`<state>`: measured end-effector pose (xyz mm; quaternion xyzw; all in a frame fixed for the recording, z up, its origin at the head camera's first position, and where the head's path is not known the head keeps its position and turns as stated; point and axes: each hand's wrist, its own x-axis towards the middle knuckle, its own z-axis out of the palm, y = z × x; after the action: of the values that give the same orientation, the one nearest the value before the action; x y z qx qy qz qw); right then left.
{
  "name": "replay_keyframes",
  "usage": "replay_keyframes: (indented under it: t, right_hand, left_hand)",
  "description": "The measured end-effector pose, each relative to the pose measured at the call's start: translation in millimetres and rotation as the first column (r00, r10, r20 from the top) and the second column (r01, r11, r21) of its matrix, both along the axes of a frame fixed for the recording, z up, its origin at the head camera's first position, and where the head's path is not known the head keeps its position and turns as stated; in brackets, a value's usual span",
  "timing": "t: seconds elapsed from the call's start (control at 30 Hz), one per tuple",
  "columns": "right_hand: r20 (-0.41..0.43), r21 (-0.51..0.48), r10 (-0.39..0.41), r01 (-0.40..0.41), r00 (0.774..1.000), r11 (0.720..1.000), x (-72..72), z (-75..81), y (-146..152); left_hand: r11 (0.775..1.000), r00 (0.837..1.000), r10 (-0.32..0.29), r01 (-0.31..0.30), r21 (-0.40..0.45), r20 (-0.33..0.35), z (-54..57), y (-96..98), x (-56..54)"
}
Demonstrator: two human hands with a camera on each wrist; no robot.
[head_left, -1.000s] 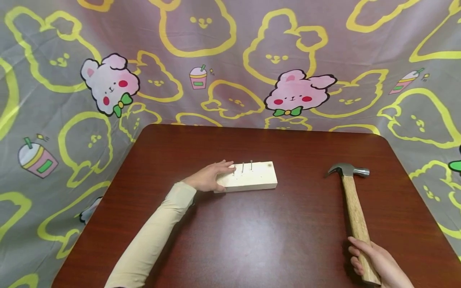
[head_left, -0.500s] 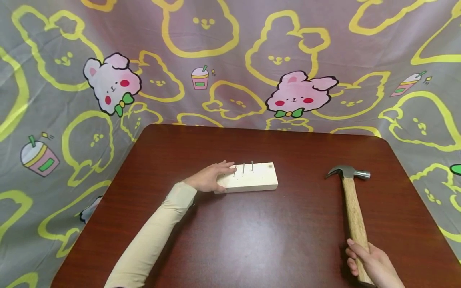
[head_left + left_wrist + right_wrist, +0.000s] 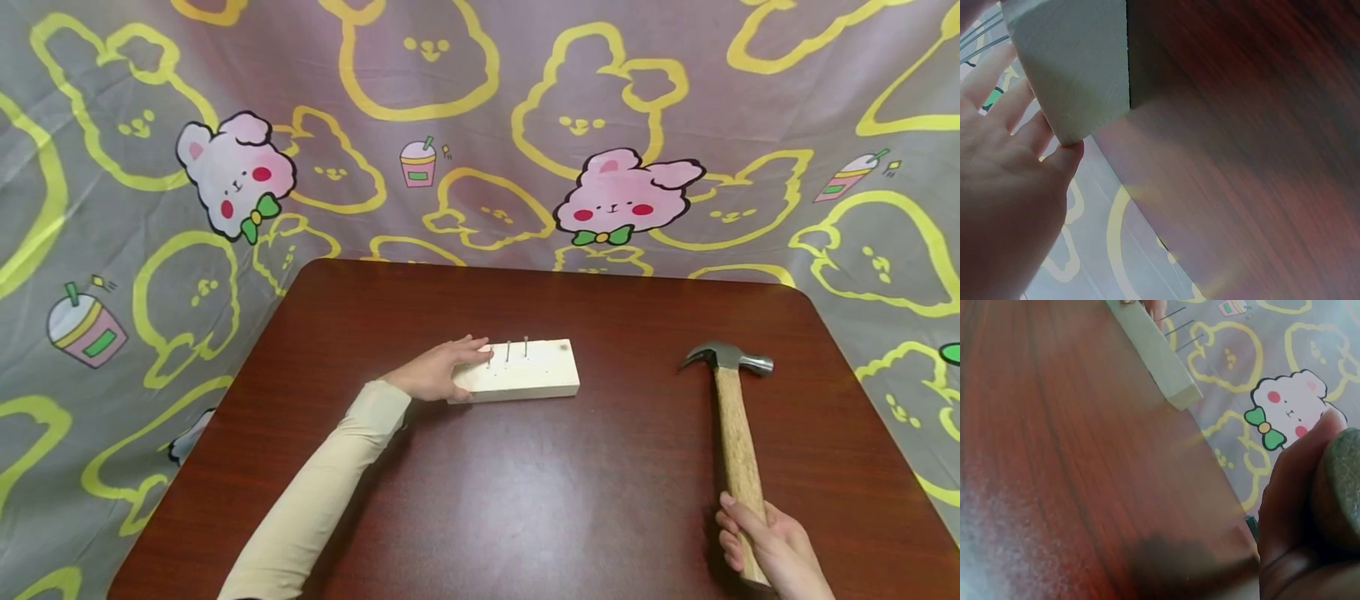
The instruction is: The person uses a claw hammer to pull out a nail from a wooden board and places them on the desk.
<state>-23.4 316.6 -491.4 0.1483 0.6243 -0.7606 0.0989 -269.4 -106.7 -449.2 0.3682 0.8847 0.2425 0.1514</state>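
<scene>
A pale wooden block [image 3: 525, 379] lies on the dark table, with a row of three thin nails [image 3: 507, 351] standing up from its top. My left hand [image 3: 438, 368] holds the block's left end, its thumb at the near edge and fingers reaching over the top. In the left wrist view the little finger touches a corner of the block [image 3: 1079, 75]. Off to the right, my right hand [image 3: 772, 537] grips a claw hammer [image 3: 737, 433] low on its wooden handle. The hammer's metal head points away from me, claw to the left. The right wrist view shows the handle's butt [image 3: 1344, 487] up close.
The reddish-brown table [image 3: 637, 500] has rounded far corners. A patterned cloth [image 3: 480, 208] with bunnies and cups hangs around its back and sides. Bare tabletop lies between the block and the hammer.
My right hand and the hammer handle have shifted slightly left, and the handle stands a little straighter. The left hand keeps its place on the block.
</scene>
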Motion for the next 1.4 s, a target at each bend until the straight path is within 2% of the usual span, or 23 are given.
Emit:
replay_keyframes:
  t: [0.23, 0.6, 0.73, 0.87, 1.0, 1.27, 1.33, 1.4]
  right_hand:
    - [-0.058, 0.023, -0.043, 0.045, 0.997, 0.999, 0.7, 6.0, -0.3]
    - [-0.170, -0.019, -0.008, 0.005, 0.985, 1.000, 1.5, 22.2, -7.6]
    - [-0.187, -0.001, -0.011, 0.011, 0.982, 1.000, 2.3, 31.1, -13.6]
    - [-0.161, 0.061, -0.015, 0.026, 0.987, 0.998, 3.9, 42.7, -20.5]
    - [-0.150, 0.096, -0.019, 0.034, 0.989, 0.995, 5.1, 51.7, -26.7]
    - [-0.202, 0.112, -0.015, 0.038, 0.979, 0.993, 6.2, 60.9, -37.2]
    - [-0.211, 0.106, -0.016, 0.039, 0.977, 0.994, 6.2, 61.8, -39.3]
    - [-0.228, 0.080, -0.018, 0.037, 0.973, 0.996, 6.1, 61.9, -41.1]
  left_hand:
    - [1.000, 1.000, -0.010, 0.010, 0.010, -0.001, -1.8, 1.2, -0.6]
    - [0.999, 1.000, -0.014, 0.014, -0.031, -0.023, 1.1, 1.2, 0.1]
    - [0.999, 1.000, -0.009, 0.009, -0.039, -0.021, 1.0, 1.9, 0.6]
    - [0.999, 1.000, -0.004, 0.003, -0.044, -0.022, 0.3, 3.1, 1.2]
    - [0.998, 1.000, 0.013, -0.014, -0.057, -0.018, 1.1, 4.6, 2.7]
    - [0.996, 0.998, 0.053, -0.054, -0.070, -0.017, 7.6, 5.1, 6.1]
    - [0.996, 0.997, 0.072, -0.073, -0.051, -0.023, 11.6, 4.7, 7.6]
    - [0.992, 0.992, 0.124, -0.124, 0.003, -0.026, 17.4, 5.2, 9.9]
